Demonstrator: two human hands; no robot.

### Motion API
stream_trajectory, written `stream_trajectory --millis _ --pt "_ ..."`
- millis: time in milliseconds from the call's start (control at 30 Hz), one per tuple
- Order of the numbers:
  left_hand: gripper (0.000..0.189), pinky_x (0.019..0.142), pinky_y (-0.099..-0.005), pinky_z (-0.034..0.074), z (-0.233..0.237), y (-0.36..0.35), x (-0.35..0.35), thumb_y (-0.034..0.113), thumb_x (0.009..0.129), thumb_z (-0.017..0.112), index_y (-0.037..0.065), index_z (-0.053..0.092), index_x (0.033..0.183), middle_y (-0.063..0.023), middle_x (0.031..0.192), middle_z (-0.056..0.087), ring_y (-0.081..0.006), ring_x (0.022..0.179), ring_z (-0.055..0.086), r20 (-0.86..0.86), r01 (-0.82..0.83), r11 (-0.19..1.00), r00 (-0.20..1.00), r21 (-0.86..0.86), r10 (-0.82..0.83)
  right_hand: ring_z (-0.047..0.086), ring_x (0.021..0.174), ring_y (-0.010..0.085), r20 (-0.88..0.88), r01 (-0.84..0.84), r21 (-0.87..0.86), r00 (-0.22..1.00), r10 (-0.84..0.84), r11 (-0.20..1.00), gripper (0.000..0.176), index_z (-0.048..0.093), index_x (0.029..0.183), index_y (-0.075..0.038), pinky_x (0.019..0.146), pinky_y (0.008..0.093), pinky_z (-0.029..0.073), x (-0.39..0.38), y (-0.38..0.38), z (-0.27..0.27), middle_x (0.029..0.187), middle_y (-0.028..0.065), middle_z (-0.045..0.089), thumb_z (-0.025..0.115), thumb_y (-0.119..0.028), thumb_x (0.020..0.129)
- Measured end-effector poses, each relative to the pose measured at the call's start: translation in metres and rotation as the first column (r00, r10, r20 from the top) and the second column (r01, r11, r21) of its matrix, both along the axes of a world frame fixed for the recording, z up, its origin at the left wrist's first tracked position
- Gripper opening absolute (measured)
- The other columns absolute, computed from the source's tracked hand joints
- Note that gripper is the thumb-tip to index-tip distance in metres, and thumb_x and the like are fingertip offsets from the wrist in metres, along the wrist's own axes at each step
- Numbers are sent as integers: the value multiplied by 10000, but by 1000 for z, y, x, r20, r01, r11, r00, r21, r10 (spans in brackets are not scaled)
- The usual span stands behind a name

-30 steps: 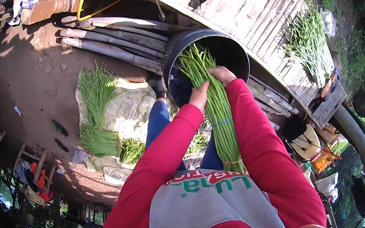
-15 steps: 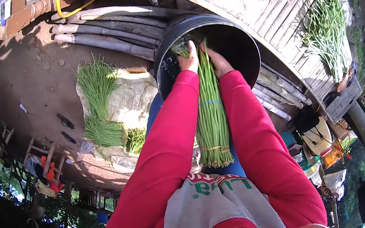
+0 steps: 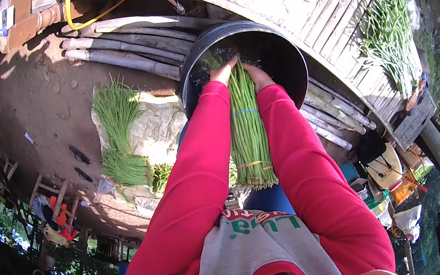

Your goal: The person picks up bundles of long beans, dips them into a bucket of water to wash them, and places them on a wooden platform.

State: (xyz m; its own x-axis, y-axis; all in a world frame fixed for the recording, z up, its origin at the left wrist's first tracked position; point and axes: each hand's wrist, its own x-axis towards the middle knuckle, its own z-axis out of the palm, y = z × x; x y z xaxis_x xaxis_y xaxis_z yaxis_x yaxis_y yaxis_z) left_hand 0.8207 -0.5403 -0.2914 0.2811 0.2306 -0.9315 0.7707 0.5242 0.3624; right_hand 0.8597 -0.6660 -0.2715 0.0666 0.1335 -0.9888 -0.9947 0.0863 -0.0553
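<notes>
A long bundle of green string beans (image 3: 248,133) lies between my forearms, its cut ends toward my body and its far end inside a black drum (image 3: 298,63). A blue band and a tan band go round the bundle. My left hand (image 3: 223,73) grips the far part of the beans from the left. My right hand (image 3: 258,76) presses on them from the right, its fingers partly hidden by the drum's dark inside. Water glints in the drum around the hands and the far tips.
More string beans (image 3: 118,132) lie on a pale sack (image 3: 159,128) at left. Another pile of beans (image 3: 390,44) rests on the slatted wooden platform (image 3: 320,8). Bamboo poles (image 3: 131,54) lie beside the drum. A pair of dark slippers (image 3: 80,154) is on the dirt floor.
Both hands and the bundle have moved slightly farther forward, deeper into the drum. The cut ends sit farther from my shirt. The whole view has shifted a little.
</notes>
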Motion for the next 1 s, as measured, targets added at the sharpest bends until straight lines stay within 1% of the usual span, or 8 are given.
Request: stream_trajectory --millis 167,300,433,500,667,833,900,1000 --pt "468 897 -362 505 84 22 17 270 845 752 -46 666 1179 -144 1158 684 -244 1013 656 -250 473 879 860 63 -445 680 871 243 46 -228 -158 970 238 961 368 644 1162 45 778 395 527 9 0 62 1037 144 709 623 -245 936" --pt "634 896 -385 513 74 28 -5 505 859 696 -5 654 1232 -161 1176 684 -263 1001 670 -54 -236 900 971 -366 233 683 804 204 201 -277 -166 930 308 946 445 607 1202 31 734 358 549 0 -13 150 997 128 703 713 -240 866" --pt "1109 903 -368 533 104 23 41 351 847 764 54 -35 1557 -207 1390 518 -289 1179 603 41 125 955 992 -269 -118 681 833 200 272 -512 -311 760 591 801 452 598 1228 10 777 349 547 -6 -28 127 1006 112 703 724 -190 843" --pt "579 850 -404 535 46 25 24 244 834 753 -77 565 1278 -228 1206 639 -300 1095 624 -66 149 937 982 -315 -178 688 837 201 262 -422 -61 868 423 904 373 633 1179 -7 787 355 556 17 -17 125 969 111 713 703 -152 843" --pt "562 766 -369 519 33 30 8 384 817 743 -100 672 1094 -199 1010 707 -275 862 678 -18 286 958 958 -12 -286 684 976 252 -66 20 36 998 -18 999 372 666 1109 42 837 388 554 32 10 28 1168 173 678 703 -253 885" --pt "859 928 -430 435 24 5 8 664 817 652 -97 566 1206 -279 1154 599 -327 1058 573 -118 205 896 978 393 -172 604 1141 263 224 -516 -669 547 807 535 422 599 1272 9 961 367 475 11 -14 -47 1277 168 620 596 -263 950" --pt "1092 1145 -443 324 39 -15 6 725 762 666 -60 357 1455 -352 1434 413 -387 1378 410 -253 642 469 715 606 -652 623 1103 262 351 -316 -410 811 468 856 392 603 1252 15 934 371 494 5 -7 -44 1238 166 638 589 -235 951" --pt "751 1020 -429 456 40 -3 9 437 851 724 -56 481 1362 -228 1314 576 -334 1173 588 -50 435 890 900 135 -433 666 991 263 192 24 -58 981 -12 998 325 638 1193 -2 872 377 536 13 -7 -13 1150 159 679 600 -209 946"
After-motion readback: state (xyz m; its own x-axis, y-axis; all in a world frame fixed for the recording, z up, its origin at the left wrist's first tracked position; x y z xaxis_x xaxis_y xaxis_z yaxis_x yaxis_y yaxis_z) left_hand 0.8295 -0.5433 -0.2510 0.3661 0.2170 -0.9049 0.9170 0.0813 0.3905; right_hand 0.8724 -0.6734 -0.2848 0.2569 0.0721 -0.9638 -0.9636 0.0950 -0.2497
